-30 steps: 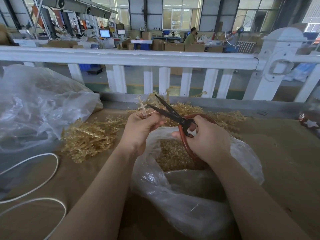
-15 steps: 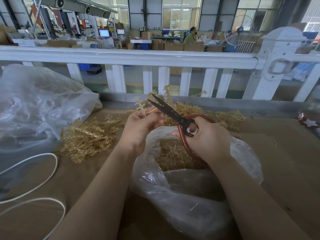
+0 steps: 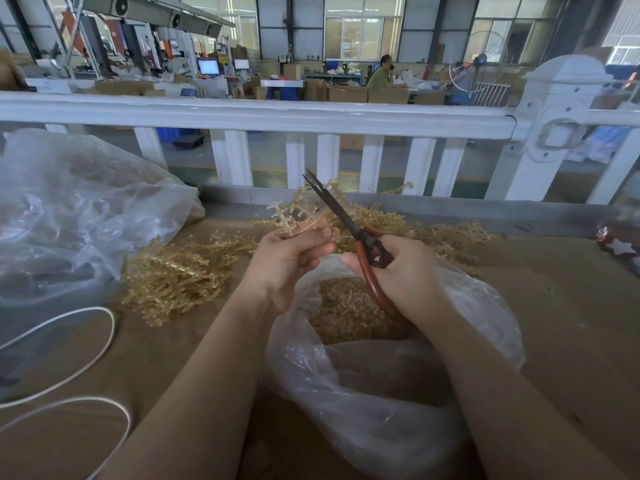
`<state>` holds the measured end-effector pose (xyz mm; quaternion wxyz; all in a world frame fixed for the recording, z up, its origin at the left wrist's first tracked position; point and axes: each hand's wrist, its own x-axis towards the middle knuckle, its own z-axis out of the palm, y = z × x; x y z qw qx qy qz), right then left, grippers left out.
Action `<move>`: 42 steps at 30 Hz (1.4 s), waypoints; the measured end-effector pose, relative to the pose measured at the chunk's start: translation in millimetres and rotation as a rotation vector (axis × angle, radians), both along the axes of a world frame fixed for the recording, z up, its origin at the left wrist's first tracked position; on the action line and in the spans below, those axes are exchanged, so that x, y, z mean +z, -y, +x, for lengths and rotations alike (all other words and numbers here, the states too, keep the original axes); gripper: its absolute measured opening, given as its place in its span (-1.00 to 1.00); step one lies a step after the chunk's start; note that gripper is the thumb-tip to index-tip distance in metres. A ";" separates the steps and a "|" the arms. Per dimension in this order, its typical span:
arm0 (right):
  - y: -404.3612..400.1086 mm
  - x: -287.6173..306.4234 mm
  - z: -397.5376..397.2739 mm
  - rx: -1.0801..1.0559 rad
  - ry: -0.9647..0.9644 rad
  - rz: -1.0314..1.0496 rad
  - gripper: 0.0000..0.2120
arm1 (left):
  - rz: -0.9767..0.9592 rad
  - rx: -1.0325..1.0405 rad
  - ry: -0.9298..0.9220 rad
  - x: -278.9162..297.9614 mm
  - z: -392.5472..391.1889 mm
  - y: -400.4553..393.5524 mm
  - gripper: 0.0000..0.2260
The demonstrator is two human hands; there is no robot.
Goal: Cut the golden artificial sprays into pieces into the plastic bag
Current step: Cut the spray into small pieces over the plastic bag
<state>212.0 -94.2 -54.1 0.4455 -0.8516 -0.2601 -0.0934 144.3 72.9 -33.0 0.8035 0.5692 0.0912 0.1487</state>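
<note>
My left hand (image 3: 289, 258) pinches a golden spray (image 3: 291, 213) by its stem, just above the open mouth of a clear plastic bag (image 3: 381, 393). My right hand (image 3: 405, 271) grips red-handled scissors (image 3: 346, 220); their dark blades are closed and point up and to the left, across the spray's stem. Cut golden pieces (image 3: 346, 310) fill the bottom of the bag. A pile of uncut golden sprays (image 3: 180, 275) lies on the brown table to the left, and more sprays (image 3: 446, 237) lie behind my hands.
A large crumpled clear bag (image 3: 79, 216) sits at the left. White cord loops (image 3: 69, 368) lie at the lower left. A white railing (image 3: 277, 116) runs along the table's far edge. A red ornament with a white star (image 3: 620, 245) sits at the right.
The scissor blades went from open to closed and tilted more upright. My left hand kept its grip on the spray and turned it slightly.
</note>
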 end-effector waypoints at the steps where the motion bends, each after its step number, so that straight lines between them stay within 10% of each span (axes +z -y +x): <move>1: -2.0 0.5 -0.4 0.040 -0.068 0.048 -0.62 | -0.003 -0.004 -0.026 -0.6 0.8 0.8 -0.90; 19: -6.2 2.8 0.8 0.088 -0.235 0.218 -0.89 | 0.050 -0.011 -0.075 -7.2 5.4 1.6 -0.82; 28: -3.8 -0.1 -0.3 -0.018 0.018 -0.125 -0.36 | 0.059 0.291 0.026 -6.1 6.6 -1.2 -0.91; 42: -2.1 -4.9 3.9 -0.169 0.287 -0.362 -0.28 | 0.108 0.080 0.056 -7.2 3.5 1.7 -0.62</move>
